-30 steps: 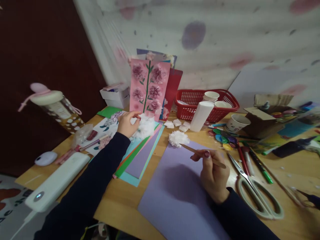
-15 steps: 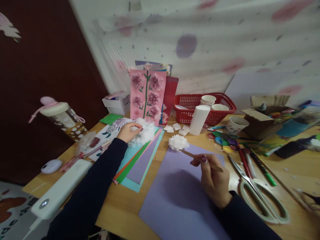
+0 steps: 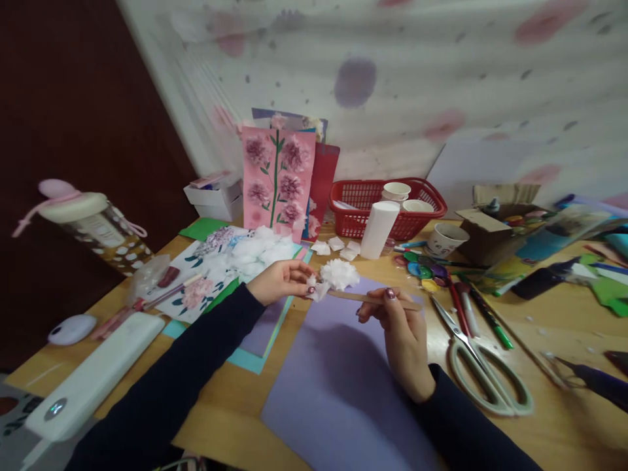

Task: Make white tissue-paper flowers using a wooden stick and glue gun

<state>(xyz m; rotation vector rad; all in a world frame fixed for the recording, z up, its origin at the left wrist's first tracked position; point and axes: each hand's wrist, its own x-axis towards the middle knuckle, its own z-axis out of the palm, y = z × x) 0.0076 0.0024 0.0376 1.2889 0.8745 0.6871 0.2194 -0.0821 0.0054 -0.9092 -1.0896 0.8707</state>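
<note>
My left hand (image 3: 284, 280) pinches a small white tissue piece (image 3: 320, 292) beside a ruffled white paper flower (image 3: 339, 273). That flower rests at the top edge of a purple paper sheet (image 3: 314, 392). In my right hand (image 3: 400, 333) is a flat wooden craft stick (image 3: 354, 297), held level above the sheet. Its left tip comes close to the tissue piece; I cannot tell whether they touch. Behind my left hand lies a fluffy heap of white tissue pieces (image 3: 262, 250), over a flower-printed sheet (image 3: 171, 304) and coloured papers (image 3: 250, 360).
Large scissors (image 3: 483, 363), a red marker (image 3: 457, 311) and paint pots (image 3: 422, 269) lie to the right. A red basket (image 3: 338, 226) with paper cups and a white roll (image 3: 380, 229) stand at the back. A white glue gun-like device (image 3: 93, 376) and a bottle (image 3: 98, 226) are left.
My left hand has moved right from the tissue heap to the white flower, now with a tissue piece in its fingers. My right hand keeps the stick, now more level.
</note>
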